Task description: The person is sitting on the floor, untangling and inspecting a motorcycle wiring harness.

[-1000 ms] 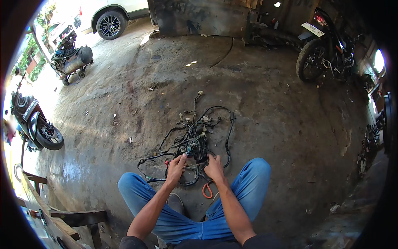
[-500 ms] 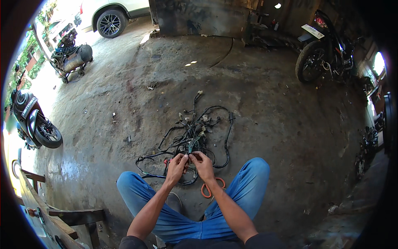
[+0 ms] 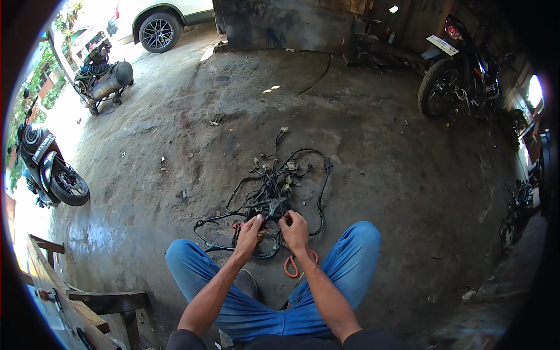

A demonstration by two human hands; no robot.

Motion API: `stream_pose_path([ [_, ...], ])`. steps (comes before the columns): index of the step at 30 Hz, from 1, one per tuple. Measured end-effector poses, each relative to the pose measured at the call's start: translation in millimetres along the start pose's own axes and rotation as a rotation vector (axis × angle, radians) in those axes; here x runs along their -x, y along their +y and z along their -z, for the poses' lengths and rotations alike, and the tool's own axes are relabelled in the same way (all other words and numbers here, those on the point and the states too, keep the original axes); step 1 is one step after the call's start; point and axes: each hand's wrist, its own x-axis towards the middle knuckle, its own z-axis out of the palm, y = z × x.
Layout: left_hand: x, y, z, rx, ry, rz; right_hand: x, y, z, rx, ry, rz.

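Note:
A tangled black wiring harness (image 3: 319, 204) with pale connectors lies on the concrete floor in front of me, between and beyond my knees. My left hand (image 3: 248, 234) pinches part of it at its near side, thumb and fingers pressed together. Close by on the right, my right hand (image 3: 295, 232) has its fingers curled on the same bundle; the exact wires in each grip are too small to tell. Greenish wires (image 3: 274, 205) rise just beyond the fingertips. Beside my left hand shows a small red piece (image 3: 235, 226). Below my right wrist, orange looped handles (image 3: 291, 268) lie partly hidden by my forearm.
A motorcycle (image 3: 440, 87) stands at the far right, another (image 3: 61, 175) at the left. An air compressor (image 3: 108, 81) and a white car (image 3: 175, 14) are at the far left. Near my left side is a wooden frame (image 3: 105, 302). Small debris dots the floor.
My hands, close together before, have moved apart, with the right one shifting to the right. The greenish wires between them have changed position. The orange handles stay on the floor.

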Motion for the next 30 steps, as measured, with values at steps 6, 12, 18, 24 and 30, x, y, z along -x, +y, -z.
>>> stream_pose_path([
  [6,10.9,2.9,-1.9,0.006,-0.143,0.041,-9.1,15.8,-14.1,-0.329,-0.159,-0.193],
  [12,10.6,11.4,-5.2,0.076,-0.262,0.161,-9.0,44.0,-19.3,-0.655,-0.460,-0.408],
  [18,7.5,3.7,-17.7,-0.078,-0.044,-0.140,-5.0,0.3,11.9,-0.469,0.077,-0.141],
  [24,-3.7,-29.0,-7.0,-0.390,0.024,-0.280,2.7,-40.5,26.1,-0.049,-0.134,0.236],
  [30,-7.7,-21.3,-12.3,-0.288,0.046,-0.282,-10.9,-18.6,19.2,-0.892,0.051,-0.280],
])
